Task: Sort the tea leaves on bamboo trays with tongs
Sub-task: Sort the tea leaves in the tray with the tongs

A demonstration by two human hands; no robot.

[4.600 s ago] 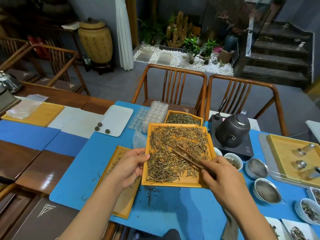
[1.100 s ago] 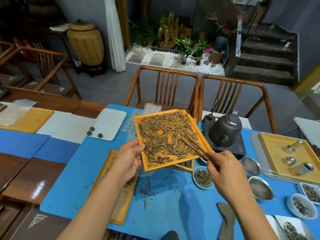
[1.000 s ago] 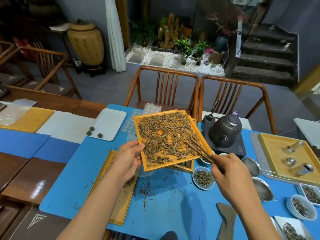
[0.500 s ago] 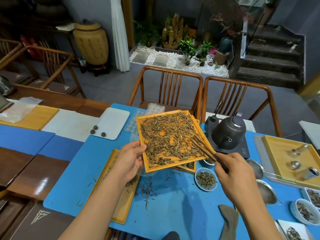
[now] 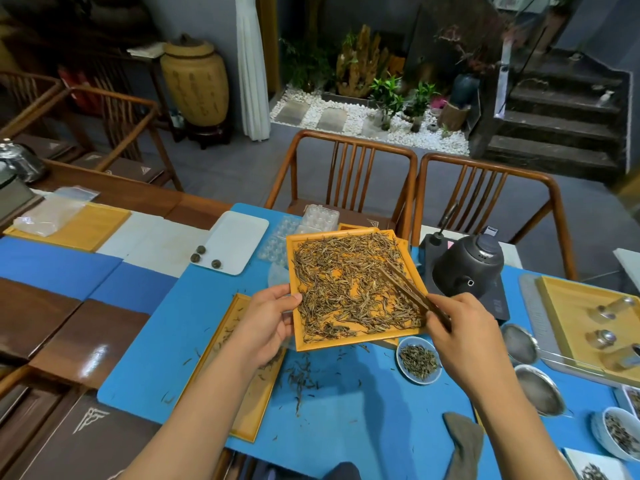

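Tea leaves (image 5: 349, 289) sort best if the left hand (image 5: 268, 323), gripping the tray's (image 5: 360, 344) left edge, stays level while the right hand (image 5: 457, 327), closed on the tongs (image 5: 405, 287), pinches lightly.

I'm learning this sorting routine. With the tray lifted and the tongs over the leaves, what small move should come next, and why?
Probably close the tongs on one leaf near their tips and lift it out. The left hand holds the bamboo tray by its left edge, the right hand grips the tongs, and their tips lie among the tea leaves.
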